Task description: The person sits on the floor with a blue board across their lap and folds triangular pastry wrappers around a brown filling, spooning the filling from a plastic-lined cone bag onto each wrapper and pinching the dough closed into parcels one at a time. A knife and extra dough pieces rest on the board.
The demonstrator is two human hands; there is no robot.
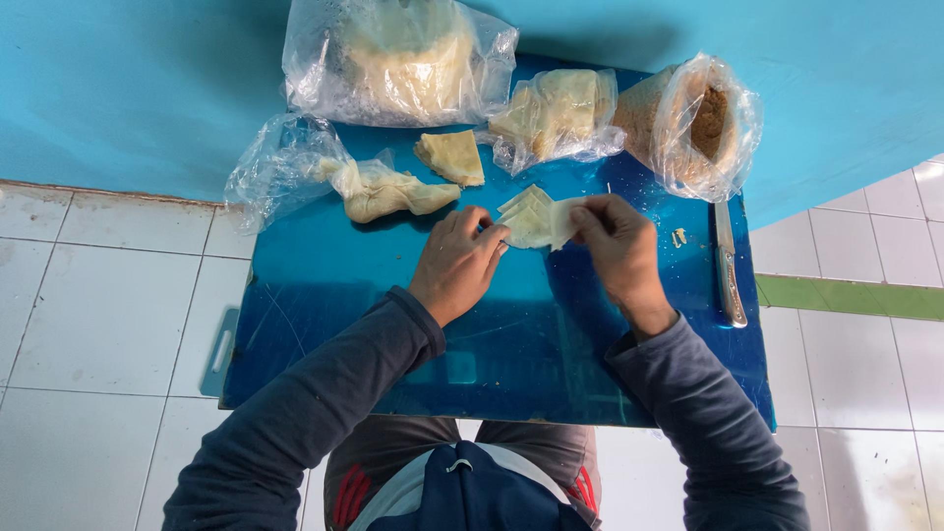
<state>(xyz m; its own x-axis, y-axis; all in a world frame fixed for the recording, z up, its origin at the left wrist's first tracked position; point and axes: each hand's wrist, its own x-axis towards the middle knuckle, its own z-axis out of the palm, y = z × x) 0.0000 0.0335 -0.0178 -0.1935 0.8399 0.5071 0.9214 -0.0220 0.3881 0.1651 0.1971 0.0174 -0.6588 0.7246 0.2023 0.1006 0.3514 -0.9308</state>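
Pastry sheets (531,221) pinched by both hands; open bag (700,123) holds brown crumbly filling.

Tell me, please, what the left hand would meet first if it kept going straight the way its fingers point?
The left hand points up and to the right, already at the pale wrapper sheets. Those come first; beyond them lies the bag of folded wrappers, though depth is unclear.
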